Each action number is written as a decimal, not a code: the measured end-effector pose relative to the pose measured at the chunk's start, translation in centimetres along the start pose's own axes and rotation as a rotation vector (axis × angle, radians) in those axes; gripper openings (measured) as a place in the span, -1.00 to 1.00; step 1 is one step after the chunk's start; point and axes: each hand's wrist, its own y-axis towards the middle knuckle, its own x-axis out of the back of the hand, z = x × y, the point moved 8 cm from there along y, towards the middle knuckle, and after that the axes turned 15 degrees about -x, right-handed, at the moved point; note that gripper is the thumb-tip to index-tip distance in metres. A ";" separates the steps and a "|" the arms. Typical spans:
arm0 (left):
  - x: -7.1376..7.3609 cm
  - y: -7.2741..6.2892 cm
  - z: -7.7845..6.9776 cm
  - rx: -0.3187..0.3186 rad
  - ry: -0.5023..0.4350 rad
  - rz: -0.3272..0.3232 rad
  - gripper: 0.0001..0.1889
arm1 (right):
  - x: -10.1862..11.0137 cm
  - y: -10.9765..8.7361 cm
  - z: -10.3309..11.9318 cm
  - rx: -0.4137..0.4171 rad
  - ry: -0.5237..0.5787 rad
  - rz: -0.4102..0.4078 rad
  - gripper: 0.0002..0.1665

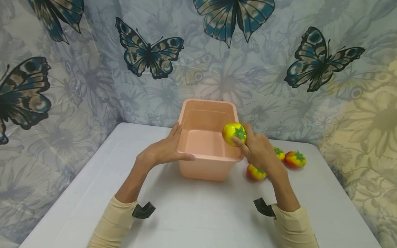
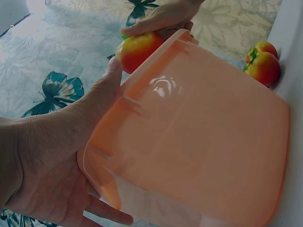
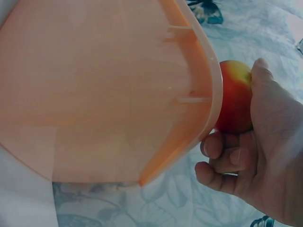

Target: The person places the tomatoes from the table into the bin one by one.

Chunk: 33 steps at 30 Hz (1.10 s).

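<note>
Sleeves [image 1: 114, 220] of cream cloth, each with a black bracket [image 1: 144, 210] at the wrist, lay nearest, over a white table [image 1: 201, 213]. One loose red-and-yellow fruit [image 1: 255, 173] sat just beside the peach bin [image 1: 204, 168], at its right, partly hidden by the right arm [image 1: 283, 187]. The hands were apart. The left hand [image 1: 162, 148] rested on the bin's near left corner, thumb along the front rim, straight fingers along the side. The right hand [image 1: 258, 146] gripped the held fruit [image 1: 231, 133], green leafy top showing, at the right rim; whether it touched could not be told. Good handling seemed to call for a light, steady left brace, carrying the fruit well inside the rim, and lowering it before loosening the grip, lest it bounce. Farther right lay two more fruits [image 1: 295, 160]; butterfly-printed cloth [image 1: 263, 100] hung behind.
</note>
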 end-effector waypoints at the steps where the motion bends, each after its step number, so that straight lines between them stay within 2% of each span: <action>1: 0.0 0.0 0.0 0.001 0.001 0.003 0.44 | 0.0 0.0 0.0 0.001 0.000 0.002 -0.03; 21: 0.0 0.0 0.1 0.004 0.010 0.002 0.44 | -0.2 0.0 0.2 0.028 -0.006 0.017 -0.06; 26: 0.0 0.0 0.1 0.004 0.011 -0.001 0.45 | -0.3 0.0 0.3 0.056 0.003 0.009 -0.10; 33: -0.2 0.0 0.2 0.016 0.003 0.011 0.45 | -0.8 -0.2 0.5 0.083 -0.012 0.030 0.10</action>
